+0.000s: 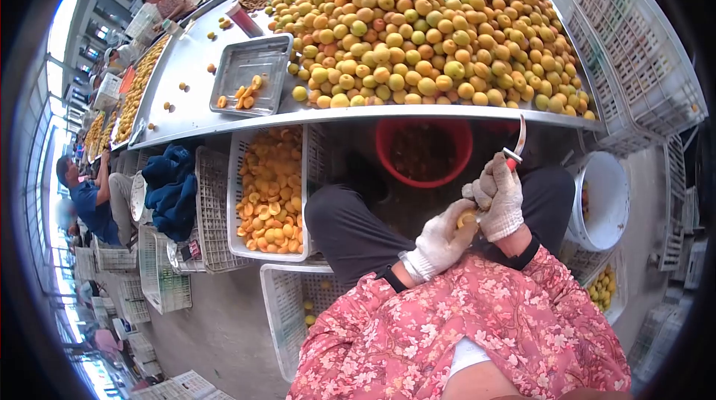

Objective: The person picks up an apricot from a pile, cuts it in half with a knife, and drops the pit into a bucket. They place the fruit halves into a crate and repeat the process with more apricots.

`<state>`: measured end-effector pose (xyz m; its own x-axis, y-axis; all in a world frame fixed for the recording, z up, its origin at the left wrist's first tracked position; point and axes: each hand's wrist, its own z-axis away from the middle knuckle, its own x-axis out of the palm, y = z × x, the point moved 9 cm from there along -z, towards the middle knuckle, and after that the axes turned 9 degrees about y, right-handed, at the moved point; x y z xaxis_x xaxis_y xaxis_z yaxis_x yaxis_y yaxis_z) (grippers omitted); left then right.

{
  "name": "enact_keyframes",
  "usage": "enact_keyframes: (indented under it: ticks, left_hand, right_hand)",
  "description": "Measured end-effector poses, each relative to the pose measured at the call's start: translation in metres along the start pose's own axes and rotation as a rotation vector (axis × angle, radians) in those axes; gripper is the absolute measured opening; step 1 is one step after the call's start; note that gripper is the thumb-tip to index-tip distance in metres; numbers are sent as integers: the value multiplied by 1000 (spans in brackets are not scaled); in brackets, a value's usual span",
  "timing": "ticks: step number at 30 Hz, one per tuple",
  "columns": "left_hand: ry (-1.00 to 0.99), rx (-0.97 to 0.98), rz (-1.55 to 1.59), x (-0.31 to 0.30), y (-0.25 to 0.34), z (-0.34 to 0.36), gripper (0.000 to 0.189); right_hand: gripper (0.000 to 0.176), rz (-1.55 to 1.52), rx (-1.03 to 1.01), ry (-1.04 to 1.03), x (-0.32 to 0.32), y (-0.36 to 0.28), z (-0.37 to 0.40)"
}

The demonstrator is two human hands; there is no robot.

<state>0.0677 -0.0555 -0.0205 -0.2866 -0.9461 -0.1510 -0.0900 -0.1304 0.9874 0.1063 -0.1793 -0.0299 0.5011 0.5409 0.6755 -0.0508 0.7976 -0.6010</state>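
Observation:
Both my hands wear whitish gloves and meet above my lap. My left hand (441, 243) is closed round a small yellow-orange fruit (467, 219), partly hidden by the fingers. In my right hand (498, 202) is a knife (520, 139) with a red handle and a curved blade pointing up, away from me; its fingers also touch the fruit's side. Beyond the hands, under the table edge, sits a red basin (424, 152) with dark contents. A large heap of whole apricots (425, 34) covers much of the metal table (350, 113).
A metal tray (280, 49) holds several apricot halves. Left of my knees, a white crate (233, 198) is full of halves; another crate (272, 325) stands nearer. A white bucket (605, 202) is at right, below stacked crates (641, 42). A seated person (101, 198) is at far left.

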Motion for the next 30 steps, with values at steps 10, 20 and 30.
enact_keyframes:
  ticks: [10, 20, 30]
  left_hand:
    - [133, -451, 707, -6, -30, -13, 31]
    - [276, -494, 1009, -82, -60, -32, 38]
    - [902, -171, 685, -397, -141, -15, 53]
  right_hand:
    - [30, -81, 31, 173, 17, 11, -34]
    - [9, 510, -472, 127, 28, -58, -49]
    - [10, 611, -250, 168, -44, -71, -54]
